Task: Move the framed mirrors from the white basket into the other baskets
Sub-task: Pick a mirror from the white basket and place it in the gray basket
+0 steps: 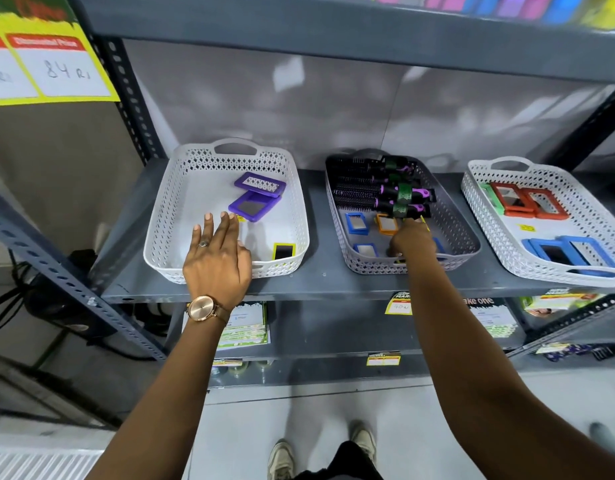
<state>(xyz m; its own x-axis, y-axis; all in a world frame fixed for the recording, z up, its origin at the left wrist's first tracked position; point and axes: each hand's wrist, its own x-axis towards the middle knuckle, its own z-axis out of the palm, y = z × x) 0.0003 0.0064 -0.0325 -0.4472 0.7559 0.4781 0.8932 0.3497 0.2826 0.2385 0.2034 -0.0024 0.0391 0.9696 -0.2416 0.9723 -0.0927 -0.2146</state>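
Note:
The white basket (160, 237) stands at the left of the shelf. It holds two purple-framed mirrors (254, 206) at the back and a yellow-framed mirror (284, 251) at the front right corner. My left hand (218, 258) hovers over its front rim, fingers spread and empty. My right hand (411, 242) reaches down into the grey basket (468, 251), fingers curled over a yellow-framed mirror (399, 260) that shows only as slivers at the hand's edges. Blue-framed (356, 223) and orange-framed (386, 224) mirrors lie beside that hand.
Black and purple round hairbrushes (378, 192) fill the back of the grey basket. A second white basket (479, 202) at the right holds red, green and blue-framed mirrors. Price tags hang on the shelf edge (316, 289). A slotted upright (133, 98) stands at the left.

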